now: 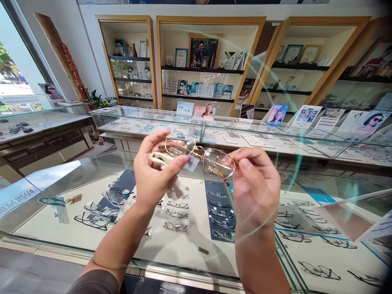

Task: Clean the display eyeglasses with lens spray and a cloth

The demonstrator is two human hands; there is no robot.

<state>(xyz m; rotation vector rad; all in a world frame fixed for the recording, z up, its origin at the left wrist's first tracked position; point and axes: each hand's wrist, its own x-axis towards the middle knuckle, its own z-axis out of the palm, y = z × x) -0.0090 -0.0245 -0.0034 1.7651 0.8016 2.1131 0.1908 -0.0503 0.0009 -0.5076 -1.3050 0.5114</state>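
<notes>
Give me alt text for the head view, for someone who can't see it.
A person's left hand and right hand hold thin-rimmed glasses above a glass display case, with a pale cloth also in the left. More eyeglasses lie inside the case, and wood-framed shelves stand beyond.

The single camera, worn on the head, looks forward and down, with the hands [259, 185] close at mid-frame, the glass tabletop [171, 255] across the lower frame, and wall shelves [202, 70] farther off along the top.
</notes>
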